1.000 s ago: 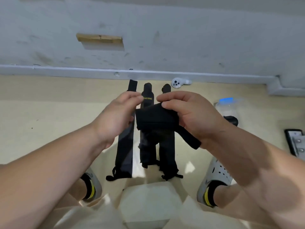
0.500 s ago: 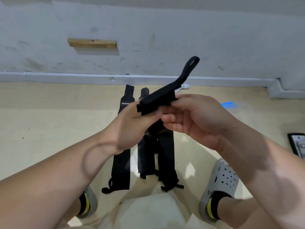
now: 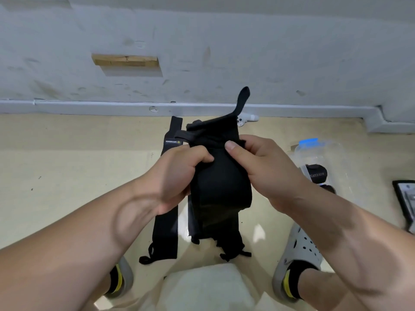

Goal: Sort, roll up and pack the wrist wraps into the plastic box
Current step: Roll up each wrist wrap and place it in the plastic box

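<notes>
A pale yellow floor [image 3: 67, 176] meets a scuffed grey wall [image 3: 292, 52] with one small wooden block [image 3: 125, 60] on it. The left hand [image 3: 179, 176] and right hand [image 3: 265, 171] hold one black cloth wrist wrap [image 3: 220, 187] up, fingers [image 3: 202, 153] pinching its top. Three flat black wraps [image 3: 166, 232] lie on the floor under it. One clear plastic box [image 3: 332, 153] on the right holds one rolled black wrap [image 3: 317, 173]

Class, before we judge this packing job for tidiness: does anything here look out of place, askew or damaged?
Nothing looks spilled or damaged. The held wrap, gripped by the left hand and right hand, is bunched loosely rather than rolled, its thumb loop sticking up. A small white device lies on the floor beyond it, seemingly unrelated.
</notes>
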